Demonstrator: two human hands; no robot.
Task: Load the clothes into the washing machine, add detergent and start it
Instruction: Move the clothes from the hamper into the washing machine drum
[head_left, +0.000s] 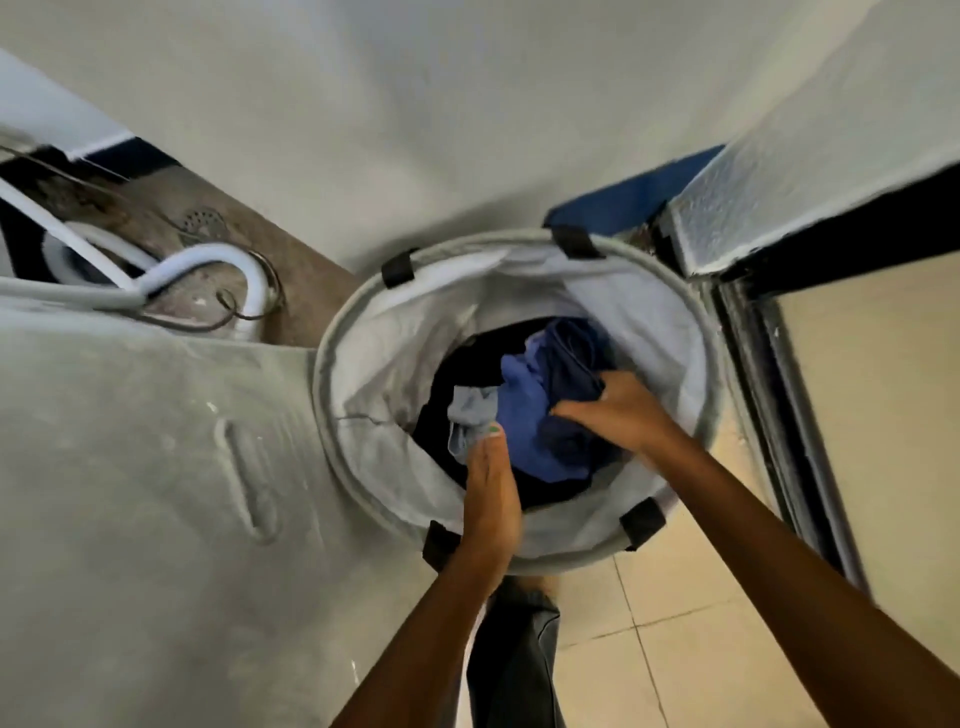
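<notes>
Head view: loading step. Left hand (488, 499) pinches grey cloth (470, 415); right hand (618, 410) grips blue clothes (540, 405) in hamper (358, 436). Next, likely: lift out, carry to machine.

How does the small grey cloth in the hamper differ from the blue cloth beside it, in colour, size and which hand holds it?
The grey cloth is pale grey; the blue cloth is mid to dark blue. The grey cloth is far smaller than the blue cloth, which is a large bundle. The left hand holds the grey cloth; the right hand grips the blue cloth. Both are crumpled and lie inside the hamper.
</notes>
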